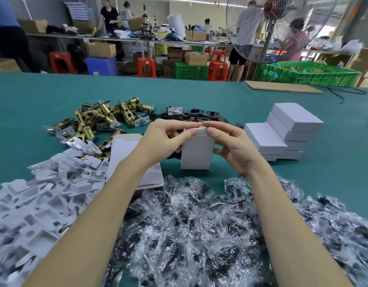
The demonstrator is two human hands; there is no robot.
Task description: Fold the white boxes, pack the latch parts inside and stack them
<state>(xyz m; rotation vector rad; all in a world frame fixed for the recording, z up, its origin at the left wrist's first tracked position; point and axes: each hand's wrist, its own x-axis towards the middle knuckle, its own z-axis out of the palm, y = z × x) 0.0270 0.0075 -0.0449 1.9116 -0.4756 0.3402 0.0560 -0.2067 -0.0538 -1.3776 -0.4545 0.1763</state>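
A white box [196, 152] stands upright on the green table [54, 96] at the centre. My left hand [164, 135] and my right hand [228, 141] both grip its upper end, thumbs and forefingers pinching the top flap. Brass latch parts [100, 119] lie in a heap at the back left. Behind the box lies a row of black plates [195, 114]. Flat unfolded boxes [125, 150] lie under my left wrist. A stack of closed white boxes [286, 131] stands to the right.
White plastic inserts [40, 193] are heaped at the left. Clear bags of dark screws [210, 230] cover the near table. A cardboard sheet [282, 87] lies at the far edge, with a large fan [270, 27], green crates [307, 74] and people working behind.
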